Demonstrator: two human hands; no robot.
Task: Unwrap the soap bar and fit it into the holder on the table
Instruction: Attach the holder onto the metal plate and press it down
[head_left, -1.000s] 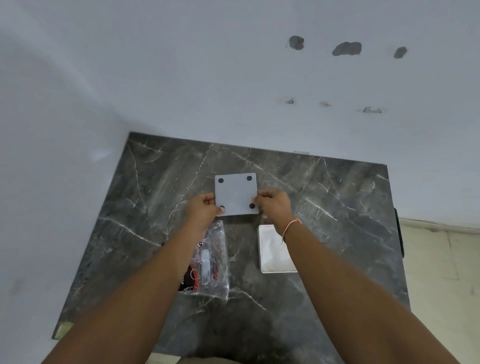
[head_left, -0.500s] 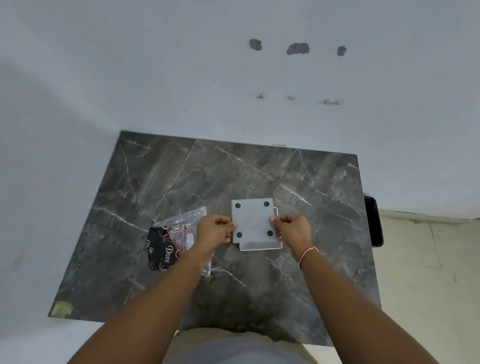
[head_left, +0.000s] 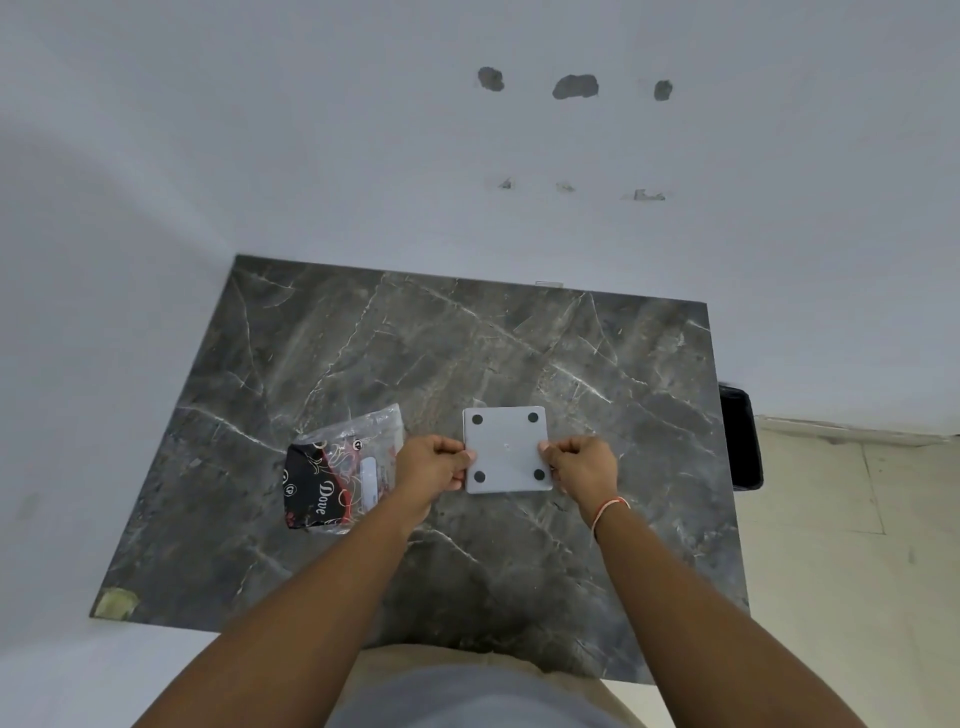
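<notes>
Counter (head_left: 363, 364): dark grey marble-patterned slab set against a white wall (head_left: 311, 130).

Holder (head_left: 507, 449): a pale grey square piece with four black round pads, one near each corner, showing on its upper face. It sits right of the counter's centre, toward the near side. Whether it rests on the counter or is held just above cannot be told.

Left hand (head_left: 434, 467): curled, fingers (head_left: 465, 457) closed on the left edge of the holder. Right hand (head_left: 582, 462): curled likewise, fingers closed on the right edge of the holder. A thin orange band (head_left: 608, 512) circles the right wrist.

Soap (head_left: 311, 488): black printed pack marked "Dove", lying on the counter just left of the left hand, inside or under a crinkled clear bag (head_left: 371, 431). The left wrist overlaps the bag's right edge in this view. The soap is apart from the holder, with the left hand between the two.

Other items: a black object (head_left: 745, 441) shows past the counter's right edge, partly hidden. Several grey patches (head_left: 574, 85) mark the wall above.
</notes>
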